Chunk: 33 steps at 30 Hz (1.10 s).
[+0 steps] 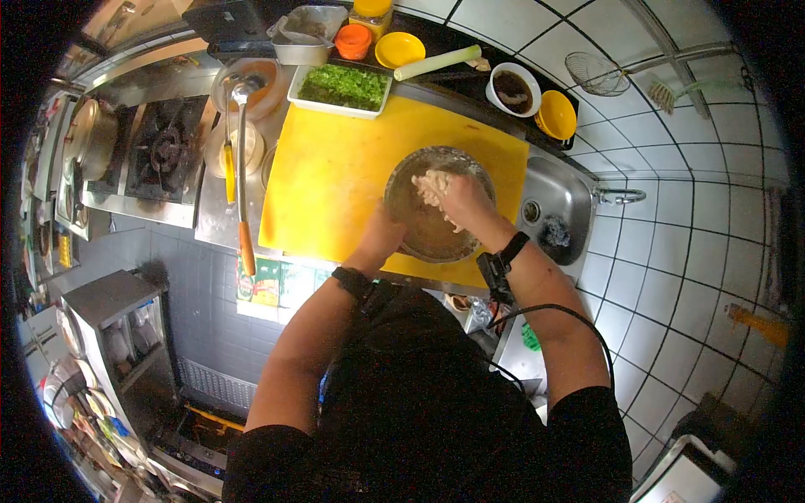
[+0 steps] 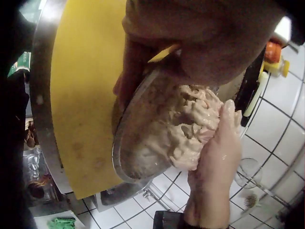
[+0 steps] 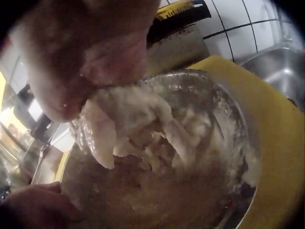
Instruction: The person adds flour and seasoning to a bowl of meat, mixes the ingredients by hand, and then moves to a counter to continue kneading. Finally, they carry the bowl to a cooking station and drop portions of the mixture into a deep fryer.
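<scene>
A metal bowl (image 1: 438,245) holds pale, slick pieces of what looks like sliced raw meat (image 1: 432,186) in a creamy coating. My right hand (image 1: 468,204) grips a clump of these pieces over the bowl; wet strips hang from it in the right wrist view. In the left wrist view the clump (image 2: 193,131) lies against the palm and fingers. My left hand (image 1: 382,233) holds the bowl's near-left rim, its fingers reaching down the outer side in the left wrist view. The coating smears the bowl's inner wall (image 3: 224,109).
Under the bowl lies a yellow cutting board (image 1: 323,184). A tray of chopped greens (image 1: 344,87) stands at its back left, and a ladle (image 1: 243,168) lies at the left. The sink (image 1: 574,197) is on the right. Behind are a leek (image 1: 438,63) and a bowl of dark liquid (image 1: 513,90).
</scene>
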Available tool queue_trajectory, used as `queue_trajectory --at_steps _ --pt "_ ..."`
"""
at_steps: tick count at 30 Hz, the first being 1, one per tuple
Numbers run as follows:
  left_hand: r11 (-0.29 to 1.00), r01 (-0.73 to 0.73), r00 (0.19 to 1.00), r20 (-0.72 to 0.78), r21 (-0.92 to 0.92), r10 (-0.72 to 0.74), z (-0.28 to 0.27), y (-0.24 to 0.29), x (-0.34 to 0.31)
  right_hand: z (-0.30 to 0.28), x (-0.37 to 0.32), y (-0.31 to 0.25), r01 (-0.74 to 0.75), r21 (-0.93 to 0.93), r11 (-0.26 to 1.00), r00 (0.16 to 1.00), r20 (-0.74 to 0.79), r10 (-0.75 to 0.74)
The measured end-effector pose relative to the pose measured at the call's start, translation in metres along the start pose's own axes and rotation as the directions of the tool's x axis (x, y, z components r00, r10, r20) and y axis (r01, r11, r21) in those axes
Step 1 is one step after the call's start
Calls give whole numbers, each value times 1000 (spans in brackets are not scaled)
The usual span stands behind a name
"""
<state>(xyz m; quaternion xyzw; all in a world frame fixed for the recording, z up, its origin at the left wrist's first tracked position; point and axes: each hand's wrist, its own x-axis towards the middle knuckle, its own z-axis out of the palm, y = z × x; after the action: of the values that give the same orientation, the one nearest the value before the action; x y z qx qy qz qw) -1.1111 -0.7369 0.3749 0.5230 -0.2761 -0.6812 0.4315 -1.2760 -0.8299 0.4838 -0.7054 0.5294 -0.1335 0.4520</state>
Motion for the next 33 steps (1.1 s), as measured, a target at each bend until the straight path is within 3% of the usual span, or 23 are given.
queue_trajectory --at_steps 1,3,5,7,9,10,12,13,15,16,18,19,21,22,23,24,25,26,28,29,31,32,33 --pt "997 54 999 1 -48 -54 1 7 -4 -1 1 -7 1 2 1000 1000 0 -1" --pt "1000 18 1000 -4 -25 -18 0 3 -1 -4 2 -22 -173 -168 970 985 -29 171" --pt "1000 -17 1000 -7 -5 17 -2 -2 0 -5 2 -32 -274 -106 956 962 -33 272" --pt "998 46 999 13 -40 -45 -1 3 -2 -5 2 -31 -372 -45 927 928 -31 371" --pt "999 23 1000 8 -31 -23 -1 2 -1 -5 2 -22 -171 -279 945 985 -39 167" --pt "1000 1 1000 3 -22 -1 -2 0 -1 -3 0 -19 -171 -280 945 985 -39 167" --pt "1000 -19 1000 -18 4 19 -5 -17 8 4 -6 -12 136 -96 986 979 -140 -149" --pt "999 -38 999 -37 31 39 -6 -21 10 10 -3 3 136 -97 986 979 -141 -148" --pt "998 -36 998 -40 47 38 -7 -22 12 17 5 24 222 -351 910 975 67 -213" --pt "997 -34 998 -45 63 37 -6 -21 12 15 1 28 222 -352 909 975 65 -212" --pt "998 -10 998 -61 58 13 -3 -11 7 12 -7 28 441 -519 732 897 250 -364" --pt "998 17 997 -77 54 -12 -2 -6 4 6 -6 14 441 -518 733 897 249 -364" --pt "991 -20 996 -82 135 31 -1 1 1 -7 -2 -7 570 -671 474 821 489 -294" --pt "975 -56 994 -84 215 75 -1 0 1 -6 6 -1 566 -672 478 824 486 -293" --pt "974 -53 994 -80 219 72 0 0 1 -4 17 9 606 -640 472 795 462 -393" --pt "995 -36 998 -53 93 41 0 -5 3 -5 27 12 645 -609 460 757 432 -490" --pt "999 -14 1000 -23 -34 13 -1 -9 5 -14 32 10 587 -591 553 808 462 -364" --pt "1000 -11 1000 -21 -30 10 -3 -13 5 -14 31 22 584 -590 557 810 459 -364" --pt "996 -85 994 59 -30 87 -7 -19 6 -13 26 54 209 -646 734 976 190 -111" --pt "996 -86 994 58 -32 88 -6 -19 6 -16 22 62 210 -647 733 975 191 -111" --pt "986 7 997 -76 -166 -20 2 -12 -1 -16 3 61 415 -772 482 862 503 63" --pt "986 7 997 -76 -169 -20 4 -6 -5 -9 -6 62 416 -772 480 861 504 66" --pt "980 25 996 -79 -198 -41 8 4 -10 3 -13 69 262 -760 594 903 410 127"
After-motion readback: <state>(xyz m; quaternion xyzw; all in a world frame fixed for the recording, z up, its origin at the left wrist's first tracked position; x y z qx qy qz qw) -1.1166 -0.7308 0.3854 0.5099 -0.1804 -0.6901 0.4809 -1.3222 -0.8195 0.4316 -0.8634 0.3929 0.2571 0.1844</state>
